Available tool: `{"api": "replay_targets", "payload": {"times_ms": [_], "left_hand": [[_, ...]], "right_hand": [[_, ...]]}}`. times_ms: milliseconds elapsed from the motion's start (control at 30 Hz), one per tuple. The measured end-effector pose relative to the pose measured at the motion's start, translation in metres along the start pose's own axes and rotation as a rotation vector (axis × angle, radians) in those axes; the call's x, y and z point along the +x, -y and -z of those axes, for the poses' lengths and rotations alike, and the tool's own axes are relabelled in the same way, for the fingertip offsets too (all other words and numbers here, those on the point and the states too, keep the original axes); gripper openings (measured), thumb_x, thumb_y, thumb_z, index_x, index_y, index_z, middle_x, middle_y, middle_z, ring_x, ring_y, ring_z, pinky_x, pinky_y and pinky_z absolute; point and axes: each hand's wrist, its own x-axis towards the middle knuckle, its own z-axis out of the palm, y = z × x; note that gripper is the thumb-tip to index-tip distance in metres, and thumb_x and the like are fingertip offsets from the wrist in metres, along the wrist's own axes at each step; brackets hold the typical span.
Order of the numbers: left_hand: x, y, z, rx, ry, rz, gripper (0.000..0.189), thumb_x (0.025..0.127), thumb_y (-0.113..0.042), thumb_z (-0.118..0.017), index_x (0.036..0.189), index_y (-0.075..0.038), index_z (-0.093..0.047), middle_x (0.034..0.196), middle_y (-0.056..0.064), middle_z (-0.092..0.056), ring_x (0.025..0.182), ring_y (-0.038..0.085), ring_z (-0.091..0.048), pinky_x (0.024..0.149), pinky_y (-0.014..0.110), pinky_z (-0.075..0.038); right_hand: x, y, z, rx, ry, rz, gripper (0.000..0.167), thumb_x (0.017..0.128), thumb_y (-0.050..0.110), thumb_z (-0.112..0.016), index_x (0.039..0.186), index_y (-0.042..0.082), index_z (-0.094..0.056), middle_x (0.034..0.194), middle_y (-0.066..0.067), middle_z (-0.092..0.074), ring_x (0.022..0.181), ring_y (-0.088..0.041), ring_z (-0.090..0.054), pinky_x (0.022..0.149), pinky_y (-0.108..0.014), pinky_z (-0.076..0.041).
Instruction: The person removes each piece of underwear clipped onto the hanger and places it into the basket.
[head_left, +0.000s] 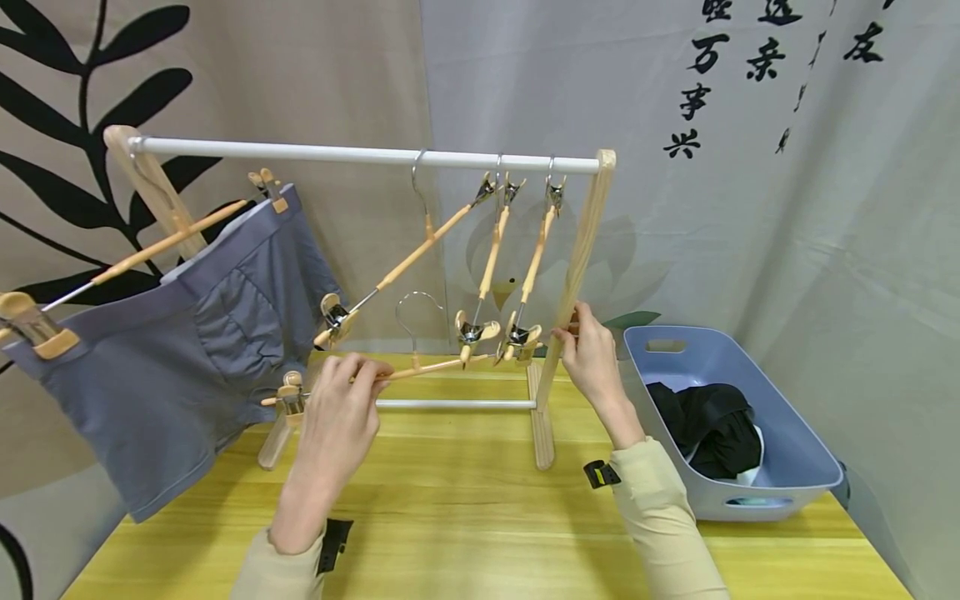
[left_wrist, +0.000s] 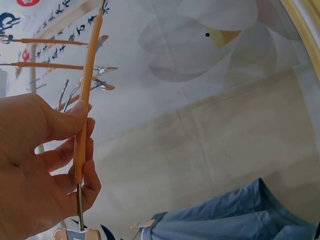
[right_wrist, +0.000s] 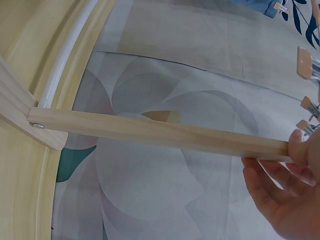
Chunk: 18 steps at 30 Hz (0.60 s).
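Note:
My left hand (head_left: 337, 417) grips the wooden bar of a clip hanger (head_left: 435, 366) below the rack's white top rail. The hanger's hook points up, apart from that rail. In the left wrist view, thumb and fingers wrap this hanger's bar (left_wrist: 86, 95), with a clip near the bottom edge. On the right, my right hand (head_left: 592, 358) holds the wooden side post (head_left: 583, 242) of the rack. The right wrist view shows thumb and fingers pinching that post (right_wrist: 150, 131). Several bare clip hangers (head_left: 427, 243) hang from the rail (head_left: 300, 152).
Blue-grey shorts (head_left: 247, 300) hang clipped to a hanger at the rack's left end. A blue basket (head_left: 795, 425) with dark clothing (head_left: 712, 429) stands right of the rack on the wooden table (head_left: 480, 517). Behind are printed curtains (head_left: 525, 75).

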Motion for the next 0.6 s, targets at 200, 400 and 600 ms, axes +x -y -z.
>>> {"api": "replay_targets", "payload": {"times_ms": [200,400,600], "left_hand": [[0.0013,0.0022,0.0025,0.015,-0.009,0.024,0.006,0.084,-0.004,-0.067,0.088,-0.001,-0.066,0.084,0.012,-0.06,0.078,0.031,-0.052,0.064,0.038,-0.043],[0.0037,0.0046,0.0057,0.016,-0.044,0.038,0.005,0.083,-0.002,-0.067,0.087,0.0,-0.067,0.084,0.014,-0.061,0.079,0.033,-0.053,0.065,0.041,-0.045],[0.0058,0.0066,0.0091,0.025,-0.06,0.055,0.005,0.083,-0.001,-0.067,0.088,0.001,-0.066,0.084,0.015,-0.062,0.079,0.035,-0.053,0.068,0.042,-0.044]], "right_hand": [[-0.0004,-0.0004,-0.0005,-0.007,-0.001,-0.007,0.031,0.09,0.004,-0.061,0.117,-0.007,-0.05,0.095,-0.024,-0.065,0.089,-0.036,-0.07,0.069,-0.044,-0.058],[-0.0005,-0.0006,-0.0016,-0.004,-0.009,0.003,0.03,0.09,0.003,-0.061,0.116,-0.007,-0.051,0.095,-0.024,-0.064,0.089,-0.037,-0.07,0.07,-0.044,-0.058],[0.0,-0.001,-0.002,-0.002,-0.015,0.009,0.029,0.09,0.002,-0.061,0.115,-0.008,-0.051,0.094,-0.025,-0.063,0.089,-0.038,-0.069,0.069,-0.044,-0.058]]}}
